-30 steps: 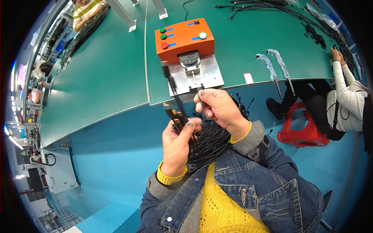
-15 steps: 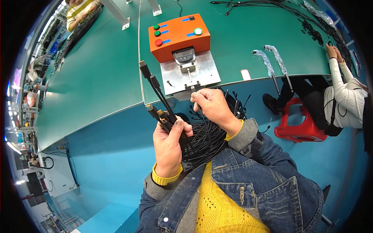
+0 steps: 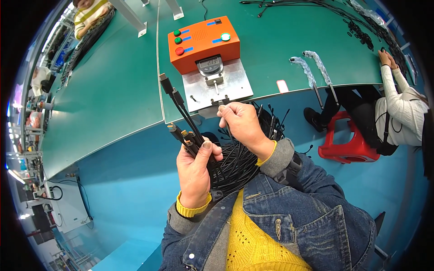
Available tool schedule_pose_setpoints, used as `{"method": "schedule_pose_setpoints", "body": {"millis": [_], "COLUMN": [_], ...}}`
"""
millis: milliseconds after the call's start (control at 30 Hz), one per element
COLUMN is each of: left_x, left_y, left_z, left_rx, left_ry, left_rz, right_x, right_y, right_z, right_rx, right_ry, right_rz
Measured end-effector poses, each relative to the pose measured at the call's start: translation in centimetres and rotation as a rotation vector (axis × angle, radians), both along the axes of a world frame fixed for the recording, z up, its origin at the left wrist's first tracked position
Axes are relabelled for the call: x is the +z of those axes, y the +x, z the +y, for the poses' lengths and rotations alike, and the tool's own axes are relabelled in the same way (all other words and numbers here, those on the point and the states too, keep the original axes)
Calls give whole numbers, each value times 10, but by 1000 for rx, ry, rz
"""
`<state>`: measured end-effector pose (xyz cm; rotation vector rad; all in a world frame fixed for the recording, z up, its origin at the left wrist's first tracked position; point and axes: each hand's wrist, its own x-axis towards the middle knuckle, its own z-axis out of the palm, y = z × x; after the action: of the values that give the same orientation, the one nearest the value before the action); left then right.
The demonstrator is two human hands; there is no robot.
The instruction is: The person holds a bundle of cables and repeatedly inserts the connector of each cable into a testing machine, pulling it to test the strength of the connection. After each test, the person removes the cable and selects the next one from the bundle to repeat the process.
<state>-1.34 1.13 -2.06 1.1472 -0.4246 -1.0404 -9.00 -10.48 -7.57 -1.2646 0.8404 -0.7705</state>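
My left hand (image 3: 195,171) is closed around a bundle of black cables (image 3: 181,107), their plug ends fanned out above my thumb at differing heights. A pinch of my right hand (image 3: 244,124) holds one black cable by its plug end (image 3: 221,104), at the front edge of a metal plate (image 3: 237,81). How far the plug enters the fixture there is too small to tell. Mounted on the plate is a digital gauge (image 3: 210,66) with a plunger below it. Behind stands an orange control box (image 3: 203,40) with green and red buttons and a lit one.
A heap of black cables (image 3: 237,169) hangs below my hands by the green table (image 3: 113,90). Two plastic-wrapped pieces (image 3: 312,72) and a small white card (image 3: 282,86) lie to the right. One co-worker (image 3: 400,99) is beside a red stool (image 3: 348,144); another person (image 3: 90,18) is far left.
The gauge's display has gone from zero to another reading. My right hand stays pinched on the plug at the plate's edge, and the whole view has shifted slightly. My left hand keeps its bundle.
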Motion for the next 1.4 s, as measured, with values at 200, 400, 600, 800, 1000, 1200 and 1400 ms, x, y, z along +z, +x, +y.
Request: {"method": "schedule_pose_setpoints", "body": {"millis": [200, 400, 600, 800, 1000, 1200, 1400], "left_x": [1, 1, 2, 1, -2, -5, -5], "left_y": [-1, -1, -1, -1, -2, -4, -12], "left_z": [0, 3, 4, 4, 2, 3, 1], "left_rx": [4, 0, 33, 22, 13, -51, -144], "left_ry": [3, -1, 42, 28, 8, 33, 139], "left_rz": [-1, 16, 62, -4, -22, -53, -88], "right_x": [-2, -2, 2, -3, 9, 36, 58], "right_y": [3, 1, -1, 1, -20, -33, -21], "right_z": [-3, -2, -4, -3, -6, -5, -17], "right_rx": [-4, 4, 30, 8, 236, 145, 164], "right_ry": [23, -1, 75, -21, -178, -681, 43], "right_rz": [-31, -36, -39, -33, 301, 525, -258]}}
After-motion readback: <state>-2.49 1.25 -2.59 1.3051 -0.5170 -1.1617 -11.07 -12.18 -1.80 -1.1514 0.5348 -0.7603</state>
